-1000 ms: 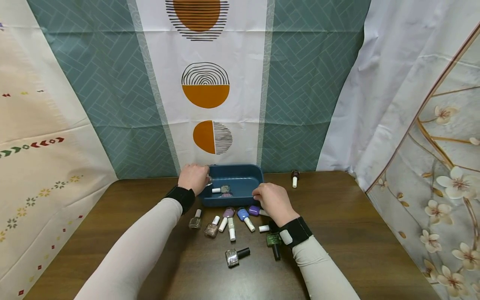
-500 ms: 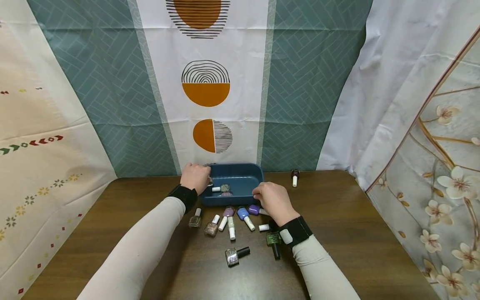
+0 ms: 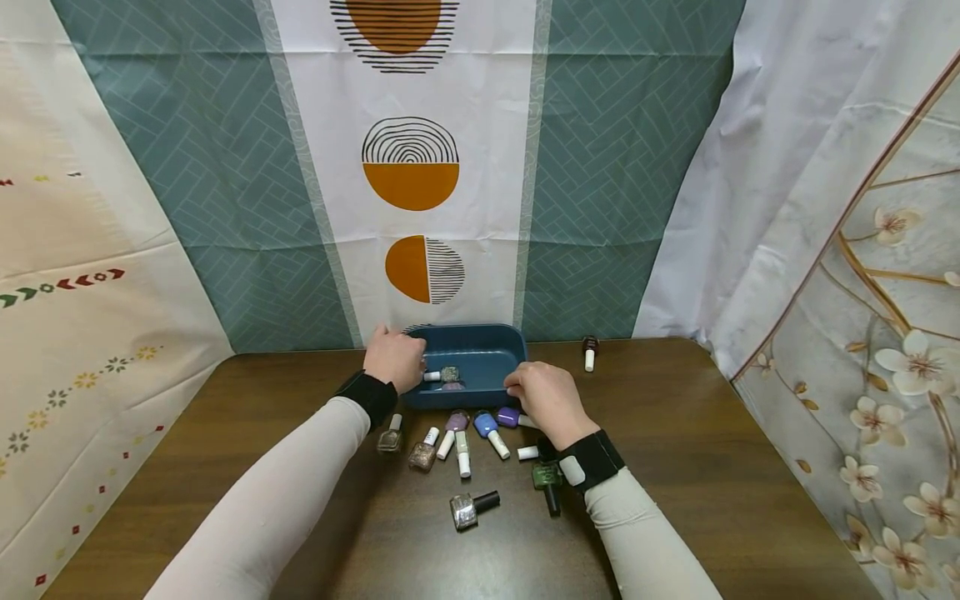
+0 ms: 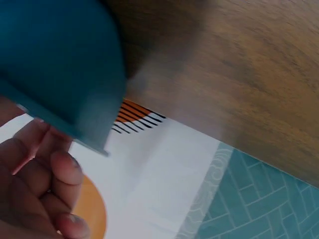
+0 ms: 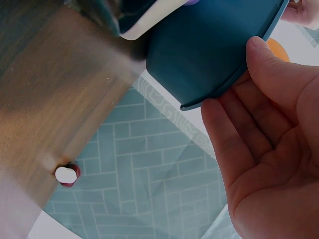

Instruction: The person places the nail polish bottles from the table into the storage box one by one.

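Tray (image 3: 480, 362) sits at 12 o'clock on our surface (image 3: 675, 467); our left hand (image 3: 393, 358) curls over its left rim while our right hand (image 3: 543, 400), fingers relaxed, touches its right corner, steadying it above scattered bottles (image 3: 457, 433).

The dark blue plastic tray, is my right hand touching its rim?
Touching. The right wrist view shows the right hand with its fingers laid against the rim of the dark blue plastic tray; the head view agrees.
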Available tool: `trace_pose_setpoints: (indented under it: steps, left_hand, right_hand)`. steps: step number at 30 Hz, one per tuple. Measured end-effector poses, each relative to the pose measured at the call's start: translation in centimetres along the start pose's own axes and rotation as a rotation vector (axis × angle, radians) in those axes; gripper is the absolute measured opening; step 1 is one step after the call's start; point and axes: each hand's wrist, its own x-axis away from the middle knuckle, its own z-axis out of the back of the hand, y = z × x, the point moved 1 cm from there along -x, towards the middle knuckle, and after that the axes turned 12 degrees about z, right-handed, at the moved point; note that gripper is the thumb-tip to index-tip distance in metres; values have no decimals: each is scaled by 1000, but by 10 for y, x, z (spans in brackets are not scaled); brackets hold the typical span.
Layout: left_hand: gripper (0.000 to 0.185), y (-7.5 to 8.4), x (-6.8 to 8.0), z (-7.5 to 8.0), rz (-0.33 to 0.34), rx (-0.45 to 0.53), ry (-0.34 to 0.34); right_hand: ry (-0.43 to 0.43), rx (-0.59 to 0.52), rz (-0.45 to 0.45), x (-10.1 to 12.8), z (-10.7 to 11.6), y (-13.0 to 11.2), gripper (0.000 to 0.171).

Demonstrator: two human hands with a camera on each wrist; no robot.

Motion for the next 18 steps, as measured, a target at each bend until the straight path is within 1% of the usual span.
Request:
trace_pose_setpoints:
  steps: [2, 6, 8, 12, 15, 18]
  left_hand:
    - [16, 2, 1, 2, 5, -1, -7]
    - [37, 9, 3, 7, 7, -14, -15]
    - [44, 11, 4, 9, 9, -27, -22]
    - [47, 13, 5, 11, 18, -48, -58]
    - [48, 14, 4, 9, 23, -53, -77]
    - [50, 13, 3, 7, 21, -44, -65]
  right_hand:
    - [0, 4, 1, 0, 0, 0, 4]
    - [0, 0, -2, 1, 0, 0, 4]
    - [0, -6, -5, 1, 0, 0, 4]
    - [2, -8, -9, 1, -1, 0, 4]
    - [6, -7, -7, 1, -1, 1, 5]
    - [6, -7, 0, 1, -1, 2, 5]
